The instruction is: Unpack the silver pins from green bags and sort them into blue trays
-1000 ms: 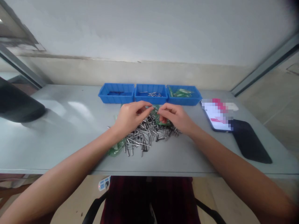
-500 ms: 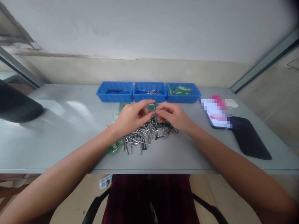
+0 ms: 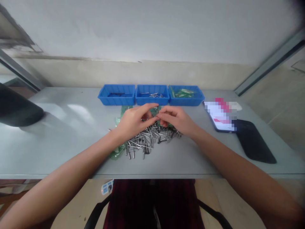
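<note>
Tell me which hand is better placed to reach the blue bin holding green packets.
Probably the right hand: it is closer to that blue bin and its green packets, while the left hand is farther left.

Dim, grey, even light. Pale glare on table (image 3: 59, 136), left; shadow beside cylinder (image 3: 19, 106). Lap (image 3: 152, 203) near-black. Top-right corner vignetted; edges stretched wide-angle. Pins (image 3: 143, 139) soft. Phone screen (image 3: 220, 117) pixelated.
</note>
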Motion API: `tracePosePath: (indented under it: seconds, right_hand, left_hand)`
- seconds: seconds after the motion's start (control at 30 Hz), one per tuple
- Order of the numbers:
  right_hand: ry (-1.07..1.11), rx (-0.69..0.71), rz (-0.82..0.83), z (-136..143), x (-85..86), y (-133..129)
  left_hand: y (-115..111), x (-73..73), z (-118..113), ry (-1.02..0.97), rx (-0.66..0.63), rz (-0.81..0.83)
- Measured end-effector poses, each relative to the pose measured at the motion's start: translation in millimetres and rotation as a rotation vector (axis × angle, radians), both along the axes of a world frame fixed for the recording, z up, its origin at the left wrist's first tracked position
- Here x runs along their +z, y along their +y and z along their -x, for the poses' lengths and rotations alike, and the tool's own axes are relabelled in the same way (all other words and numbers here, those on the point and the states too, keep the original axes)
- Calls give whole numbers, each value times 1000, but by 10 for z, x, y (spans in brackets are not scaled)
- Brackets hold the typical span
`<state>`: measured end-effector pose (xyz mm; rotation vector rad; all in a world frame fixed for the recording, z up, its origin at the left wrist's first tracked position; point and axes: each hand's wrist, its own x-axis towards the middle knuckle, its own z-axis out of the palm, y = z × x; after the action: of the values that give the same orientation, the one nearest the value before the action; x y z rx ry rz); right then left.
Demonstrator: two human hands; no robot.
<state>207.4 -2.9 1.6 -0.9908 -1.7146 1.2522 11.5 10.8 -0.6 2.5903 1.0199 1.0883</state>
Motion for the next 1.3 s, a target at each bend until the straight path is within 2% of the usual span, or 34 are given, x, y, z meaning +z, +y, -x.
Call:
tracePosePath:
  seconds: [0.27,0.47,0.7,0.93,1.3]
  right_hand:
    - [100,25,137,-42,-51,56]
    - [138,16,181,-36,-92,82]
    - [123,-104,106,-35,-60,85]
    - [53,-100,43,-32,-2,37]
    - [23,-99,31,-51,16,34]
  left_hand:
    - [-15,-2,-4,-22,22,13]
    - [-25,10,-1,-36,-21,78]
    - [-29,24,-5,-17,-25,96]
    - [-33,35,4,67,-58,192]
    - [-26,31,10,83,-86,205]
